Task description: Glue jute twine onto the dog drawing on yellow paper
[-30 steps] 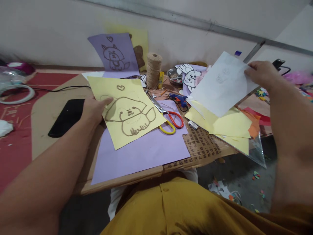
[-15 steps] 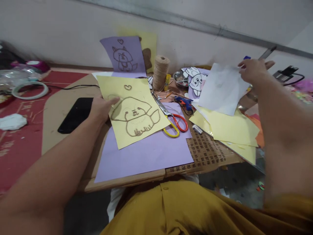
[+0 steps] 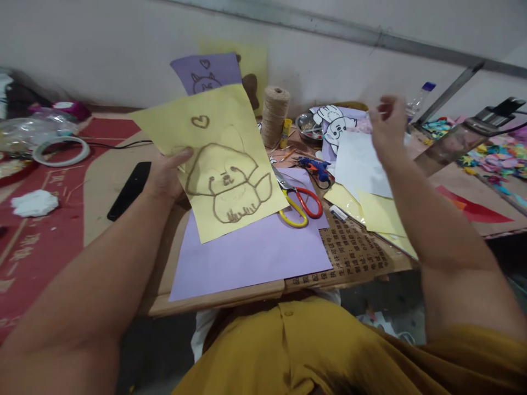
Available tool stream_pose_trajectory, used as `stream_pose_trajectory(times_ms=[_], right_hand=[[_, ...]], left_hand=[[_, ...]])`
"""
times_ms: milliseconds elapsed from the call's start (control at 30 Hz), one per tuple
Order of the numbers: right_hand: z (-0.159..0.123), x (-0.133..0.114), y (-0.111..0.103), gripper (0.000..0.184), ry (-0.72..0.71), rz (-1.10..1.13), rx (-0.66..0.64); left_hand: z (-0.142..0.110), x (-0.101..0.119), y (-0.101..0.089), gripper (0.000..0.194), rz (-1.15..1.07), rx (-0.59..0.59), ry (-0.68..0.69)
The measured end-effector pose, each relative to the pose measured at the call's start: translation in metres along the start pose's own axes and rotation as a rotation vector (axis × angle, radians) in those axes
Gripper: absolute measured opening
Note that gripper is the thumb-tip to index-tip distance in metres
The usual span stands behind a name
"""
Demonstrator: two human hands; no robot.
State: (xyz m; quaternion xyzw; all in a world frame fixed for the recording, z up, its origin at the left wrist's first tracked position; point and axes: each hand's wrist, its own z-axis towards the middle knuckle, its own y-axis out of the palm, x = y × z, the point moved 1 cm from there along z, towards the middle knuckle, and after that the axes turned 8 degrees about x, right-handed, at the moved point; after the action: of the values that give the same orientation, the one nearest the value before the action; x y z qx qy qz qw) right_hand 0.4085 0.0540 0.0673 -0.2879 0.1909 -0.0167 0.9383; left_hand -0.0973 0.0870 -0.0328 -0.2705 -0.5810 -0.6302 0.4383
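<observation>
head view: we hold up a yellow sheet (image 3: 224,164) bearing a brown-lined animal drawing (image 3: 228,184).
our left hand (image 3: 167,175) pinches its left edge, thumb in front, above a purple sheet (image 3: 251,263); our right hand (image 3: 387,123) is near a white sheet (image 3: 358,164), fingers bent but blurred, so we cannot tell whether they grip anything. heart (image 3: 200,122), head, body and tail appear outlined; a faint curve (image 3: 242,139) above the head lacks brown, and the shapes look unfilled.
</observation>
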Motion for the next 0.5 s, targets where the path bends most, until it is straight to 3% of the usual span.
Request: stream_pose_trajectory(times_ms=[67,133,233,267,333,500], right_hand=[[-0.032,-0.043,0.008,0.035,0.161,0.406,-0.282],[-0.066,-0.09,0.009,0.038,0.227,0.702,-0.55],[-0.109,-0.144,0.005,0.064,0.287,0.971,-0.967],[-0.119,-0.155,0.003,0.066,0.321,1.0,-1.033],[-0.131,-0.165,0.002,0.059,0.375,0.982,-1.063],[-0.144,-0.154,0.013,0.037,0.437,0.9,-0.89]], left_hand=[[-0.001,0.007,0.004,0.038,-0.015,-0.029,0.043],[-0.002,0.013,0.008,0.037,-0.015,-0.035,0.066],[-0.003,0.015,0.011,0.043,-0.025,-0.036,0.069],[-0.002,0.014,0.011,0.047,-0.021,-0.039,0.052],[-0.001,0.011,0.009,0.052,0.002,-0.02,0.016],[0.0,0.004,0.004,0.041,0.021,0.056,-0.041]])
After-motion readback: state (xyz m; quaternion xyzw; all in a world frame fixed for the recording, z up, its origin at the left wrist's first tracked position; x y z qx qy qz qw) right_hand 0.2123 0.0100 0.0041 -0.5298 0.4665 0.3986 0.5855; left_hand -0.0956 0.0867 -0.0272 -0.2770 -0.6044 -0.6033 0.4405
